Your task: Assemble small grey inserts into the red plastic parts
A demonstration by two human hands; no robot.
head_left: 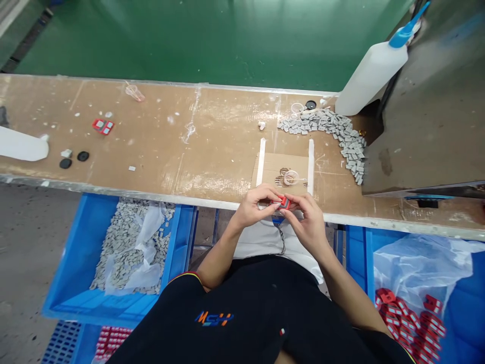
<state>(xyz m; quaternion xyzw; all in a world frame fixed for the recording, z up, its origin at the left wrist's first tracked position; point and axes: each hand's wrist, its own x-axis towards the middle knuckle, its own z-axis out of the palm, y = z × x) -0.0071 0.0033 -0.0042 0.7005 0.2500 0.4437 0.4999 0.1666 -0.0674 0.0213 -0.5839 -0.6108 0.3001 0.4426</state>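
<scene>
My left hand [254, 206] and my right hand [309, 225] meet at the bench's front edge, both closed on a small red plastic part [285, 202]. A grey piece shows on its face, and the fingers cover its sides. Just beyond my hands, a small clear cup [291, 177] with a thin stick in it stands on a cardboard pad [286, 161] between two white strips. Farther right on the bench lies a curved heap of small grey tiles [346, 135].
A white squeeze bottle [373, 76] leans beside a metal box [428, 121] at right. Another red part [103, 126] lies on the bench at left. Below the bench, a blue bin [70, 253] holds grey tiles; a right-hand blue bin [369, 258] holds red parts [409, 323].
</scene>
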